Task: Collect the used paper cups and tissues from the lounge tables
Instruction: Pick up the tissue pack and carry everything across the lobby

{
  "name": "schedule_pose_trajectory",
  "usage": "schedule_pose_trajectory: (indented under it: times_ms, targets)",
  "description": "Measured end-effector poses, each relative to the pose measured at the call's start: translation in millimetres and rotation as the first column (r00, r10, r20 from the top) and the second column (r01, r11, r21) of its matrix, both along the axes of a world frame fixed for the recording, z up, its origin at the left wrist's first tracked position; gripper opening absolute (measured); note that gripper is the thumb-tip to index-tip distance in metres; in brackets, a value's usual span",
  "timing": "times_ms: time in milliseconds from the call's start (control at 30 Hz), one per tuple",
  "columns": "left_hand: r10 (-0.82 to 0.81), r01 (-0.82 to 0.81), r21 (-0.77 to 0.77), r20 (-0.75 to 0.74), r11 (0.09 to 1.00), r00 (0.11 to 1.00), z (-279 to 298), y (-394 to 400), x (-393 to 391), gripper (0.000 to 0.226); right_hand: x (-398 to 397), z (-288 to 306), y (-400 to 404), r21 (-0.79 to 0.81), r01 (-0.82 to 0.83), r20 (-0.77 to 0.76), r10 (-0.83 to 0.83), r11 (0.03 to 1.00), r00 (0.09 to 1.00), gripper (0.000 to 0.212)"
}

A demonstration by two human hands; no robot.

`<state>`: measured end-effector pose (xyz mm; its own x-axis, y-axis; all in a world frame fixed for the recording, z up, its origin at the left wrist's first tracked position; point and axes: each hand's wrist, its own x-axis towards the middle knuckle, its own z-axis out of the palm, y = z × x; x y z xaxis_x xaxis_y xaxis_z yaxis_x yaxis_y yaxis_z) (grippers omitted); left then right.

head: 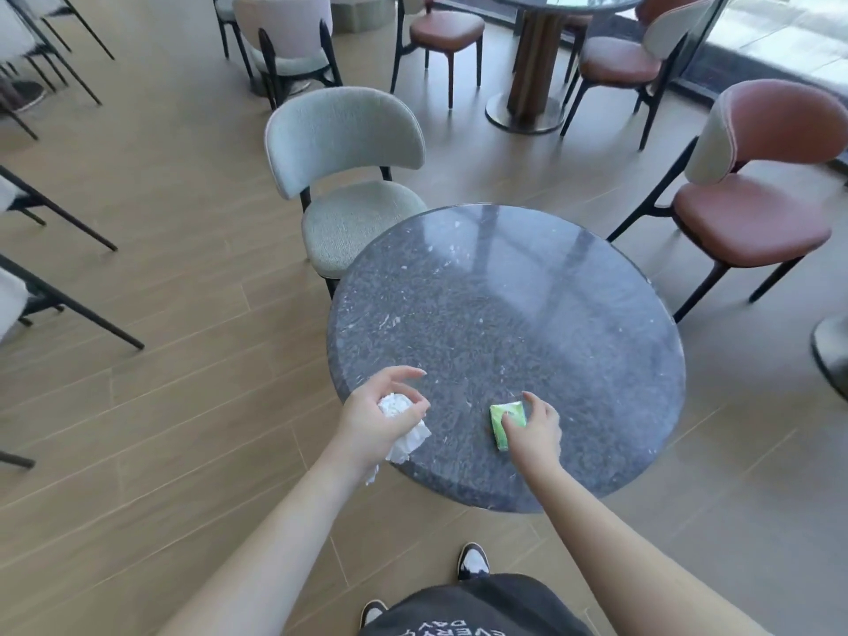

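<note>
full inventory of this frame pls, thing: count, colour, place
crumpled tissue: 1, white, held in left hand at table's near-left edge
tissue packet: 1, green, on table near front edge, under right hand
round table: 1, dark grey speckled stone, centre
second table: 1, glossy top, pedestal base, far top
grey chair: 1, pale grey, behind table on the left
brown chair: 1, reddish brown, right of table
other chairs: several, grey or brown, far background
floor: wood-look planks
shoes: 2, black and white, bottom
left hand: grips tissue
right hand: fingers curled on packet

The dark shirt (477, 608) at the bottom edge bears white upside-down lettering, "EVERY DAY", partly cut off.
</note>
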<state>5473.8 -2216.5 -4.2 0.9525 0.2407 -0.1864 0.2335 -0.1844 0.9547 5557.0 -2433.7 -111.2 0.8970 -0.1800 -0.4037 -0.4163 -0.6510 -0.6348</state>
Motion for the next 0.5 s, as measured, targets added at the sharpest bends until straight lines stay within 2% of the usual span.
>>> schedule_pose_trajectory:
  times_ms: [133, 267, 400, 500]
  targets:
    - [0.039, -0.039, 0.009, -0.022, 0.999, 0.999, -5.3, -15.6, 15.9, 0.016, 13.3, -13.9, -12.8, -0.164, -0.134, -0.143, 0.110, 0.977, 0.984, 0.074]
    - [0.048, -0.048, -0.003, -0.037, 0.999, 0.998, -6.3, -26.3, 26.1, 0.023, 25.1, -28.6, -22.2, -0.295, -0.294, -0.235, 0.230, 0.909, 0.945, 0.090]
    - [0.092, -0.093, -0.012, -0.085, 0.996, 0.992, -6.6, -31.6, 32.8, 0.027, 33.2, -36.3, -25.8, -0.313, -0.374, -0.266, 0.298, 0.873, 0.917, 0.076]
    - [0.125, -0.130, -0.034, -0.104, 0.991, 0.987, -5.0, -32.0, 34.1, 0.029, 38.6, -41.3, -26.4, -0.221, -0.411, -0.270, 0.350, 0.884, 0.897, 0.051]
